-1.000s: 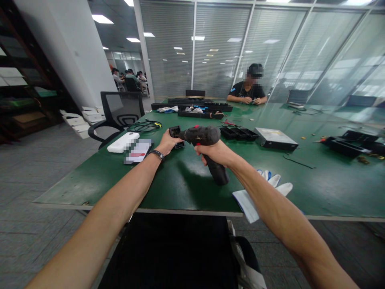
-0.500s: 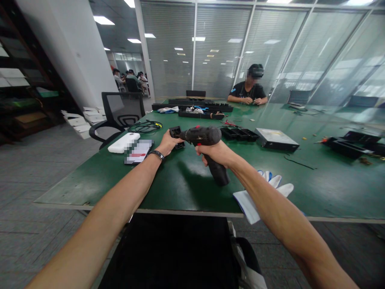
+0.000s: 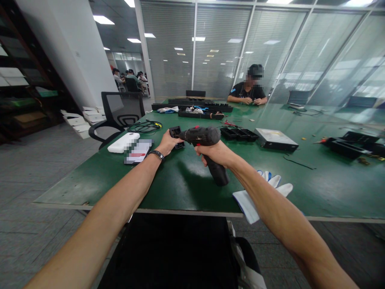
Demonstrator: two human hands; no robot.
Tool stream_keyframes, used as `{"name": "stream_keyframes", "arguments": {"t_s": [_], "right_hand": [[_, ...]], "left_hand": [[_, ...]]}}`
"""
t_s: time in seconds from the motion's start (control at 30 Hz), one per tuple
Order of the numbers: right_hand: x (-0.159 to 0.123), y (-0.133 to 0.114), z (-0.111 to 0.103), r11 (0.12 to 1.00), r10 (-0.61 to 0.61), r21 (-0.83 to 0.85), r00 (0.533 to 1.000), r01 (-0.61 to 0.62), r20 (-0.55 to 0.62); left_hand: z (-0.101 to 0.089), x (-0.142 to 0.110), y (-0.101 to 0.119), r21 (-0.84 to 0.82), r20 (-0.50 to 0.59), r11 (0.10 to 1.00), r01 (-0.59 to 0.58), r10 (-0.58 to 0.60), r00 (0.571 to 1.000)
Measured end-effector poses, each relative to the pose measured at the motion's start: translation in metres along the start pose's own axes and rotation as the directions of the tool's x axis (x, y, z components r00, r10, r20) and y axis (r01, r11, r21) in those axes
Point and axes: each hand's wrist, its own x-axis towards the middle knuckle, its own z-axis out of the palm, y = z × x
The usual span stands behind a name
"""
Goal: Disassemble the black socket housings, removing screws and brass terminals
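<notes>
My right hand point(image 3: 214, 153) is wrapped round the grip of a black cordless drill point(image 3: 206, 136), which lies level with its nose pointing left. My left hand point(image 3: 169, 143) is closed on a small black frame-like part point(image 3: 175, 132) standing on the green table point(image 3: 120, 188). The drill's nose meets the part beside my left fingers; its tip is hidden there, so I cannot tell what it touches. A white work glove point(image 3: 249, 206) with blue trim lies partly beneath my right forearm.
Left of my hands lie a phone point(image 3: 140, 151), a white box-like object point(image 3: 118, 143) and coiled cables point(image 3: 147, 126). Black trays point(image 3: 239, 134) and a metal drive box point(image 3: 276, 139) are at the right. A person point(image 3: 249, 88) sits across the table.
</notes>
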Motion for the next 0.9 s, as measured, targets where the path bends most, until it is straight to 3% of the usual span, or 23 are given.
{"name": "stream_keyframes", "arguments": {"t_s": [0.9], "right_hand": [[-0.0011,-0.0013,-0.001,1.0,0.006,-0.008,1.0,-0.006,0.007]], "left_hand": [[-0.0001,-0.0004,0.0007,-0.004,-0.001,1.0,-0.006,0.006,1.0]]}}
